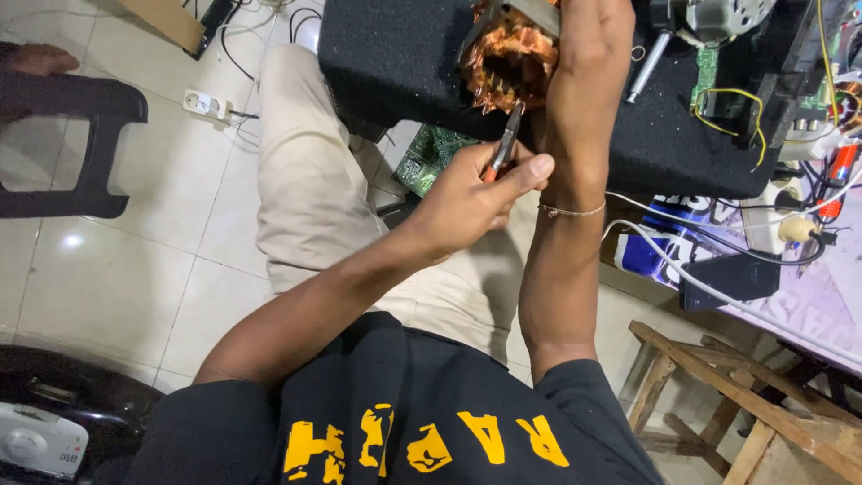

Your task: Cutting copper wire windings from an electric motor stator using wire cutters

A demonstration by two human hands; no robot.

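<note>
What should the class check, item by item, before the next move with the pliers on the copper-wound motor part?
1. Left hand grips the pliers by their orange handles: ok.
2. Plier tips are at the lower edge of the copper-wound motor part: ok.
3. Right hand steadies that part: ok.
4. Tips closed on a single wire: cannot tell.
5. Part rests fully on the black pad: cannot tell.
</note>
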